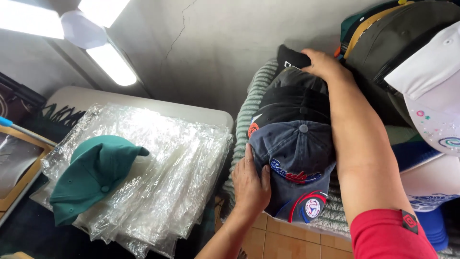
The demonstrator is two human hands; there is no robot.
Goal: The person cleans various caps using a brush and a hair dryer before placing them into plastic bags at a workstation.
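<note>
Head view: the only view, looking down at two bare hands working a row of stacked caps, with a table to the left.
Left hand point(250, 184): laid flat and open, fingers together, against the left side of the nearest cap; it presses but does not grasp.
Right hand point(325, 64): reaches across the row, forearm lying over the caps, fingers curled down over the far end of the row; whether it grips a cap there cannot be told.
Sleeve point(390, 235): red, on the right arm, at the lower right edge.
Navy cap point(299, 163): nearest in the row, faded blue with red and white stitching and a round patch on the peak, which points toward the viewer.
Black caps point(294, 98): nested one behind another beyond the navy cap, up to the right hand.
Ribbed cloth point(249, 115): pale green, lying under and to the left of the row.
Green cap point(93, 175): alone on the clear bags, well apart from both hands.
Clear bags point(167, 172): a loose pile of plastic sleeves covering the table.
Table point(143, 103): light grey, far edge showing.
Other caps point(421, 67): dark olive and white ones piled at the upper right.
Floor tiles point(273, 240): orange-brown, between table and caps.
</note>
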